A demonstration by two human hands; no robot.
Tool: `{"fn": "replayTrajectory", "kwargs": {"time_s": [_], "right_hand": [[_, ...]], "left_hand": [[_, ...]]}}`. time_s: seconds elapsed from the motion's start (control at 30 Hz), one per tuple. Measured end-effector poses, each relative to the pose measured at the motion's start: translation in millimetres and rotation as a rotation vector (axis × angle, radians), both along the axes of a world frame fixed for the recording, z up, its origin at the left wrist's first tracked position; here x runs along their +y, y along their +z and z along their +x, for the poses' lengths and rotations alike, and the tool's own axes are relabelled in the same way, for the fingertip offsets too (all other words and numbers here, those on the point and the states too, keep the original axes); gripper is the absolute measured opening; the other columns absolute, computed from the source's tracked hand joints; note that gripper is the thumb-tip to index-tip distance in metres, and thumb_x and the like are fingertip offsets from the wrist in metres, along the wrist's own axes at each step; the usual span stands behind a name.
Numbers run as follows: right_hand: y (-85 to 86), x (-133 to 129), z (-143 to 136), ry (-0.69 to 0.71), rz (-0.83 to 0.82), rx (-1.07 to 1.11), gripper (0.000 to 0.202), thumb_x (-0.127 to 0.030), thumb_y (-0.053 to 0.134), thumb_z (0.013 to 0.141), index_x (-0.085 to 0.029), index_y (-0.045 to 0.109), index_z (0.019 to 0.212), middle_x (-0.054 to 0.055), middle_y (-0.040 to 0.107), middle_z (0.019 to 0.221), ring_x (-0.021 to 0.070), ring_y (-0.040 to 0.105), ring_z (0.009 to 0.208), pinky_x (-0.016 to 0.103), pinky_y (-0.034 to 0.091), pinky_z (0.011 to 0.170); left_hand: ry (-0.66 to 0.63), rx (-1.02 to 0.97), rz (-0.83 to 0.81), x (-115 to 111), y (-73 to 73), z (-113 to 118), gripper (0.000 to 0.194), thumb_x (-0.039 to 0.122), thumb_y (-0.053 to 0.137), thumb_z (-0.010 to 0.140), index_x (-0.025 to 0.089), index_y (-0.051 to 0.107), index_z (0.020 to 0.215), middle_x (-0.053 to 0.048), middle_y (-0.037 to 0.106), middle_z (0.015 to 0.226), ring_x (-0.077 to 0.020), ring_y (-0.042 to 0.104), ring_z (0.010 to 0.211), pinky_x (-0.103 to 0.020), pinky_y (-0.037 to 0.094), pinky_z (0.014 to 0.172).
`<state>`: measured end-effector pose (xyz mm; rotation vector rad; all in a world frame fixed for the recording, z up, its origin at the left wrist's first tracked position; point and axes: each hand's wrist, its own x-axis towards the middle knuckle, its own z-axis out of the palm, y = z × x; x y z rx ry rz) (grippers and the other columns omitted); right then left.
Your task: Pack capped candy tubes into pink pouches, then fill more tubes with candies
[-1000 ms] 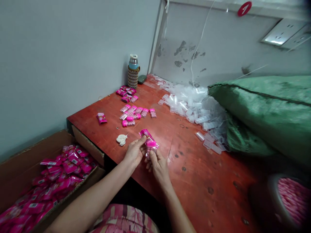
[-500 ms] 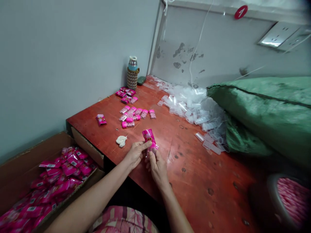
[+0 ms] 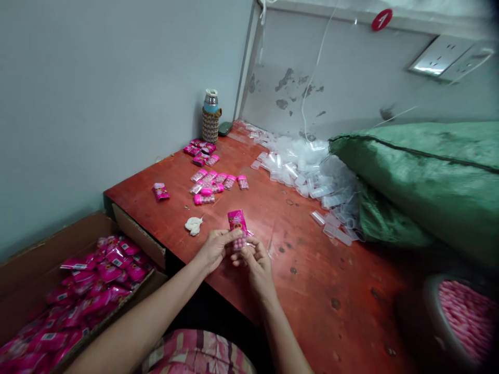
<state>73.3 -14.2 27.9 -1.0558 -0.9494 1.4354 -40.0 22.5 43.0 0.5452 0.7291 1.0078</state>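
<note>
A pink printed wrapper (image 3: 236,220) stands out above my fingers over the red table, with a small clear bottle of pink candies (image 3: 238,242) at its lower end. My left hand (image 3: 217,248) pinches the wrapper and bottle from the left, thumb on top. From the right, my right hand (image 3: 256,264) holds the bottle's lower end between thumb and fingers. Beyond them lie several pink-capped candy bottles (image 3: 209,179). A single wrapped pack (image 3: 160,191) sits further left, and a crumpled white piece (image 3: 193,225) is near my left hand.
Left of the red table (image 3: 312,291) is a cardboard box (image 3: 132,234) of pink packs. Clear empty bottles (image 3: 296,166) are heaped at the back right beside a green sack (image 3: 421,176). A tub (image 3: 436,311) of pink candies stands at the right; a flask (image 3: 210,122) is behind.
The bottle's candies now show at the wrapper's lower end, where pink showed before. My right hand has shifted slightly right and its fingers have spread a little. The view has moved slightly.
</note>
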Motion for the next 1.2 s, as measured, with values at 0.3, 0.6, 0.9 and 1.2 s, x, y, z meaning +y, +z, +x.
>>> {"fn": "replayTrajectory", "kwargs": {"time_s": [0.3,0.6,0.9,1.2], "right_hand": [[7.9,13.9,-1.2,0.033,-0.033,-0.058,0.023,-0.038,0.060,0.071,-0.020,0.049,0.079,-0.003,0.059,0.062,0.0098,0.054,0.048,0.021,0.042,0.045],[6.7,18.8,38.5,-0.094,-0.064,-0.160,0.025,-0.043,0.055,0.075,-0.018,0.051,0.073,-0.001,0.059,0.061,0.0094,0.054,0.047,0.020,0.041,0.043],[1.4,9.4,41.3,-0.076,-0.058,-0.283,0.024,-0.040,0.052,0.078,-0.017,0.050,0.072,-0.001,0.059,0.060,0.0082,0.052,0.046,0.018,0.040,0.043],[-9.2,26.7,33.3,-0.179,-0.008,-0.166,0.036,-0.032,0.062,0.070,-0.020,0.049,0.101,0.000,0.060,0.078,0.0122,0.057,0.065,0.024,0.046,0.056]], "left_hand": [[0.448,0.017,0.076,-38.0,14.1,-26.8,0.027,0.039,0.066,0.065,0.013,0.065,0.075,-0.007,0.067,0.081,-0.0184,0.062,0.074,-0.034,0.048,0.076],[0.414,0.698,0.482,-20.7,1.8,-41.1,0.034,0.034,0.066,0.066,0.022,0.065,0.098,-0.008,0.061,0.111,-0.0230,0.051,0.108,-0.034,0.032,0.098],[0.055,1.452,1.029,14.7,-50.0,0.6,0.022,0.027,0.051,0.080,0.022,0.063,0.098,-0.006,0.053,0.121,-0.0260,0.035,0.121,-0.050,0.016,0.101],[0.185,1.166,1.007,2.1,-36.0,3.2,0.027,0.026,0.050,0.081,0.025,0.060,0.105,-0.006,0.057,0.116,-0.0216,0.044,0.115,-0.043,0.026,0.100]]}}
